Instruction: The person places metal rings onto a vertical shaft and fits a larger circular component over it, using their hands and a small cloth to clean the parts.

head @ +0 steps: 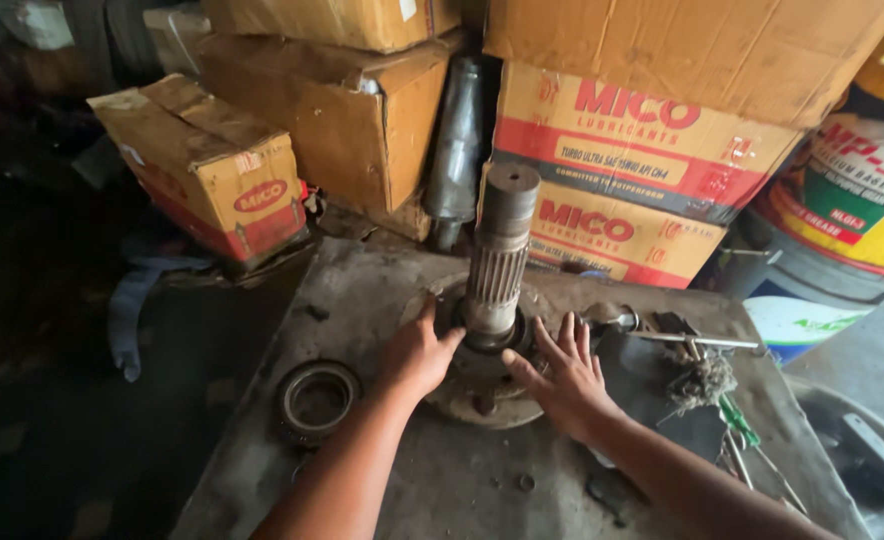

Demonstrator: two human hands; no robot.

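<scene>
A splined steel shaft (500, 252) stands upright from a round, dirty flange (482, 400) on a grey metal slab (442, 470). My left hand (420, 352) lies flat on the flange to the left of the shaft's base, fingers spread. On the right side my right hand (564, 372) also rests palm down on the flange, fingers apart. Neither hand grips anything. A dark ring sits around the shaft's base between my hands.
A bearing ring (317, 400) lies on the slab at the left. Screwdrivers, a metal rod (702, 342) and a wad of fibre (704, 378) lie at the right. Cardboard boxes (212, 170), a cylinder (457, 150) and a yellow drum (862, 180) stand behind.
</scene>
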